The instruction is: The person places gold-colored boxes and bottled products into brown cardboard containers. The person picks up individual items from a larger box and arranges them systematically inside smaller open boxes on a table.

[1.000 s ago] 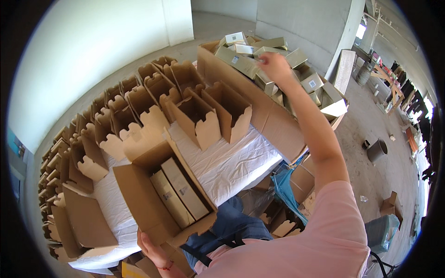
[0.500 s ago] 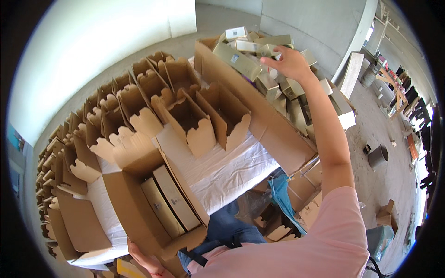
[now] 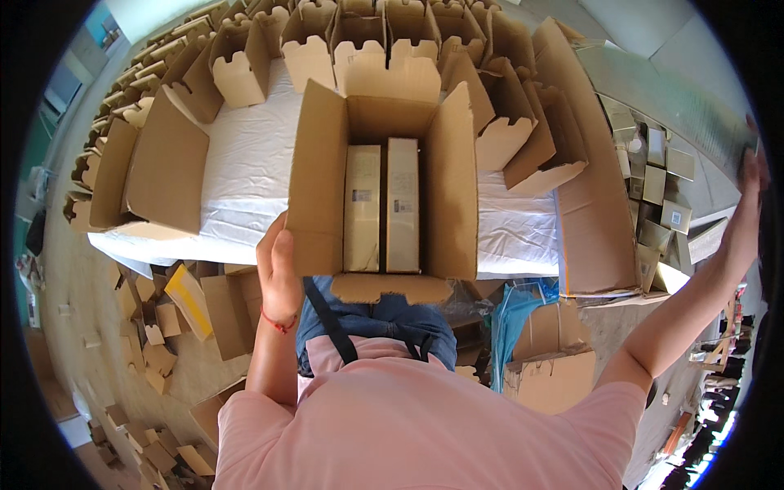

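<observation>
An open brown carton [image 3: 317, 188] stands before me at the table's near edge. Inside it, two slim pale-gold boxes lie side by side: a left box [image 3: 363, 220] and a right box [image 3: 403, 208]. My left hand [image 3: 278, 265], a red cord round its wrist, is closed on the carton's near left edge. Out at the right rim, my right hand [image 3: 753, 167] is dim and partly cut off. Its fingers seem closed on the end of a pale green, see-through-looking sheet [image 3: 670, 106]. This sheet slants over a large carton [image 3: 600, 237] of several gold boxes [image 3: 653, 184].
Rows of open brown cartons [image 3: 359, 37] fill the far part of the table, whose white cloth [image 3: 249, 175] shows between them. Two large cartons [image 3: 167, 163] stand at left. Below the table are loose cartons [image 3: 155, 318], a blue plastic bag [image 3: 518, 318] and a brown box [image 3: 547, 380].
My view has turned to the right-facing carton squarely ahead. My right hand has moved away from the gold boxes, outward to the right, and the pale green sheet has appeared. My left hand stays on the carton.
</observation>
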`<state>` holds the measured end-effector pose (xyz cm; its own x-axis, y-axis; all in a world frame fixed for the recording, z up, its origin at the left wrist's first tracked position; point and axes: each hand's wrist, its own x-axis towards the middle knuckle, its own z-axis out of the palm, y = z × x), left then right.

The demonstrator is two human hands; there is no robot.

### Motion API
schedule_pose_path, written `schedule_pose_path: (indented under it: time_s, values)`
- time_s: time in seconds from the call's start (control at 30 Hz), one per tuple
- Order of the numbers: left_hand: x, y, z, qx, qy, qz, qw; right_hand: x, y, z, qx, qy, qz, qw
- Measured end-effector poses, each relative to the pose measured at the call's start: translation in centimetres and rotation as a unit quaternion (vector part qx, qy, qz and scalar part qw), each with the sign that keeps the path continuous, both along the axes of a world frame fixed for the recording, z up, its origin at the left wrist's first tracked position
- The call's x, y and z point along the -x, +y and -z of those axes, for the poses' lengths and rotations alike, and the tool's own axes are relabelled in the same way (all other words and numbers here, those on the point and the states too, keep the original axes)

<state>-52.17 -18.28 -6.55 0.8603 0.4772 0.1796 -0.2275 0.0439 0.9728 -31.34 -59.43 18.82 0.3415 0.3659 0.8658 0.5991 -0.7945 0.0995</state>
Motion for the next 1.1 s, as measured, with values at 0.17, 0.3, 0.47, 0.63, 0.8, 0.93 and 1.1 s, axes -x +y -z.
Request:
schedule_pose_path:
  time_s: [0.17,0.3,0.47,0.63,0.8,0.93,1.1]
  values:
    - [-0.5,0.5,0.3,-0.032,-0.031,0.006,0.999,0.3,12.4,3.1,-0.026,0.414,-0.252,0.874]
    - [-0.1,1.0,0.6,-0.040,-0.023,-0.008,0.999,-2.5,25.2,9.6,0.151,0.646,-0.249,0.706]
    - [-0.3,0.3,0.3,-0.080,-0.041,0.002,0.996,-4.6,31.7,17.5,0.194,0.775,-0.185,0.573]
    - [0.3,1.0,0.2,-0.111,-0.009,-0.004,0.994,-3.5,32.1,18.7,0.174,0.707,-0.183,0.660]
    - [0.0,1.2,0.5,-0.084,-0.053,-0.006,0.995,-0.3,32.0,17.2,0.320,0.730,-0.058,0.601]
    - [-0.6,0.8,3.2,-0.157,-0.021,-0.060,0.986,-1.3,31.1,22.8,0.570,0.543,-0.291,0.544]
    - [-0.3,0.7,0.6,-0.018,-0.017,0.041,0.999,1.2,30.2,18.0,0.423,0.405,-0.218,0.781]
